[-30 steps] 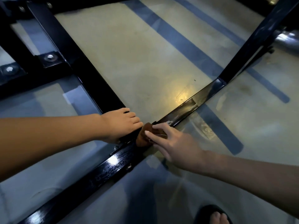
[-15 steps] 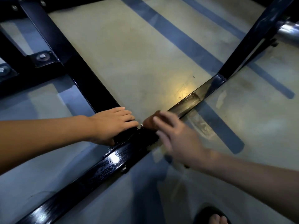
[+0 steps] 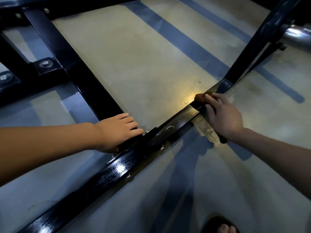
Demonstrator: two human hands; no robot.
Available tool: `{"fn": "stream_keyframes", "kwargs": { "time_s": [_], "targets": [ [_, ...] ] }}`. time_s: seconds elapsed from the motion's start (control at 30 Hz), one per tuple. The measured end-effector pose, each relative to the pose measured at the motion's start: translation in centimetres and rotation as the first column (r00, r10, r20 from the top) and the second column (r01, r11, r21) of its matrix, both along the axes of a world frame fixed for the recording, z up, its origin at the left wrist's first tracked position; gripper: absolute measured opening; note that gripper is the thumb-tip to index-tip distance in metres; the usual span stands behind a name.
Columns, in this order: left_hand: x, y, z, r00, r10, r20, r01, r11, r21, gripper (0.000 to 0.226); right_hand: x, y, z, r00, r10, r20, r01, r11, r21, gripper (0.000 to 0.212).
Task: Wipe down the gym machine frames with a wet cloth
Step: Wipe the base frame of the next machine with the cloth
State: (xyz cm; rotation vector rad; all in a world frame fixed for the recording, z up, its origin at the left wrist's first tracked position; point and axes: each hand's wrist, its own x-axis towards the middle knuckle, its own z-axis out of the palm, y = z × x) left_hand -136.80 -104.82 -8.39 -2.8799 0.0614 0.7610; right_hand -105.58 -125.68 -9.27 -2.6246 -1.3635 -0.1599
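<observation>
A black steel base bar of the gym machine runs across the floor from lower left to upper right, glossy and wet. My right hand presses a small brown cloth onto the bar's far stretch, fingers laid over it, just short of the slanted upright. My left hand rests flat on the joint where a cross bar meets the base bar, fingers straight. Most of the cloth is hidden under my fingers.
More black frame members with bolted plates lie at the upper left. A chrome tube shows at the upper right. The pale floor carries blue stripes. My sandalled foot is at the bottom edge.
My right hand has slid the cloth along the bar away from the joint, toward the slanted upright. My left hand has stayed on the joint.
</observation>
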Motion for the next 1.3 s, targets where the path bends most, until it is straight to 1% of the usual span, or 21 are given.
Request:
{"fn": "stream_keyframes", "kwargs": {
  "time_s": [0.03, 0.07, 0.13, 0.2, 0.27, 0.37, 0.43, 0.47, 0.6, 0.67, 0.73, 0.77, 0.8, 0.87, 0.97, 1.03, 1.1, 1.17, 1.2, 1.23, 1.3],
  "targets": [
    [0.0, 0.0, -0.1, 1.0, -0.001, -0.001, 0.001, 1.0, 0.006, 0.099, -0.9, 0.2, 0.2, 1.0, -0.018, -0.021, 0.018, 1.0, -0.001, 0.049],
    [-0.1, 0.0, -0.2, 1.0, -0.004, 0.0, 0.004, 1.0, 0.01, 0.099, -2.3, 0.4, 0.2, 0.999, 0.004, -0.048, -0.004, 1.0, 0.007, 0.049],
    [-0.1, 0.0, -0.3, 1.0, -0.006, 0.008, 0.006, 1.0, 0.007, 0.099, -6.3, 0.1, 0.0, 0.978, 0.167, -0.122, -0.162, 0.986, 0.051, 0.048],
    [-0.1, 0.1, -0.5, 1.0, -0.007, 0.029, 0.007, 1.0, 0.003, 0.098, -10.7, -0.5, -0.2, 0.909, 0.386, -0.16, -0.375, 0.922, 0.092, 0.047],
    [-0.1, 0.2, -0.6, 0.999, -0.006, 0.038, 0.006, 1.0, -0.001, 0.099, -13.6, -0.8, -0.3, 0.821, 0.549, -0.157, -0.542, 0.836, 0.091, 0.046],
    [-0.3, 0.3, -0.7, 1.0, 0.005, 0.02, -0.005, 1.0, 0.008, 0.102, -13.1, -0.8, -0.2, 0.743, 0.664, -0.078, -0.667, 0.745, -0.004, 0.047],
    [-0.3, 0.3, -0.8, 1.0, 0.004, 0.028, -0.004, 1.0, 0.003, 0.103, -10.1, -0.9, -0.4, 0.747, 0.663, -0.041, -0.664, 0.746, -0.042, 0.048],
    [-0.3, 0.3, -0.8, 1.0, 0.005, 0.03, -0.005, 1.0, 0.003, 0.103, -8.1, -1.0, -0.5, 0.78, 0.625, -0.021, -0.626, 0.779, -0.036, 0.048],
    [-0.3, 0.4, -0.9, 0.999, 0.009, 0.04, -0.008, 1.0, -0.02, 0.099, 0.0, -1.0, -0.5, 0.952, 0.302, 0.053, -0.303, 0.953, 0.005, 0.047],
    [-0.4, 0.4, -1.0, 0.998, 0.009, 0.062, -0.007, 1.0, -0.028, 0.096, 2.4, -0.5, 0.1, 0.992, 0.125, 0.029, -0.126, 0.991, 0.035, 0.046],
    [-0.4, 0.5, -1.1, 0.998, 0.013, 0.057, -0.012, 1.0, -0.025, 0.096, 2.1, 0.3, 0.5, 1.0, 0.013, -0.002, -0.013, 0.999, 0.037, 0.046],
    [-0.4, 0.4, -1.0, 0.999, 0.012, 0.051, -0.011, 1.0, -0.019, 0.097, 1.0, 0.7, 0.5, 1.0, 0.018, -0.018, -0.017, 0.999, 0.028, 0.046],
    [-0.3, 0.4, -0.9, 0.999, 0.009, 0.042, -0.008, 1.0, -0.012, 0.098, -0.8, 0.9, 0.4, 0.996, 0.069, -0.048, -0.067, 0.997, 0.037, 0.046],
    [-0.1, 0.2, -0.7, 1.0, 0.003, 0.026, -0.003, 1.0, 0.005, 0.102, -5.2, 0.6, 0.0, 0.96, 0.245, -0.133, -0.234, 0.968, 0.095, 0.046],
    [0.0, 0.2, -0.5, 1.0, 0.003, 0.018, -0.004, 1.0, 0.018, 0.103, -12.3, -0.3, -0.9, 0.841, 0.512, -0.175, -0.484, 0.856, 0.181, 0.045],
    [-0.1, 0.2, -0.5, 0.999, 0.004, 0.032, -0.005, 1.0, 0.003, 0.101, -15.5, -0.6, -1.2, 0.754, 0.631, -0.183, -0.615, 0.775, 0.145, 0.045],
    [-0.2, 0.4, -0.6, 0.999, 0.009, 0.037, -0.008, 1.0, -0.017, 0.1, -15.5, -0.6, -1.2, 0.713, 0.685, -0.149, -0.68, 0.728, 0.09, 0.044],
    [-0.3, 0.3, -0.5, 0.998, 0.005, 0.056, -0.003, 0.999, -0.033, 0.097, -13.1, -0.6, -1.0, 0.715, 0.692, -0.1, -0.688, 0.722, 0.074, 0.044],
    [-0.3, 0.3, -0.5, 0.998, 0.004, 0.062, -0.002, 0.999, -0.036, 0.096, -11.4, -0.7, -1.1, 0.737, 0.672, -0.075, -0.668, 0.741, 0.072, 0.044],
    [-0.2, 0.3, -0.4, 0.998, 0.006, 0.056, -0.004, 0.999, -0.033, 0.096, -9.5, -0.8, -1.2, 0.775, 0.63, -0.049, -0.626, 0.776, 0.076, 0.044],
    [-0.2, 0.3, -0.3, 1.0, 0.011, 0.025, -0.011, 1.0, -0.015, 0.098, -5.3, -1.0, -1.5, 0.876, 0.482, -0.009, -0.481, 0.874, 0.068, 0.045]
  ]
}}
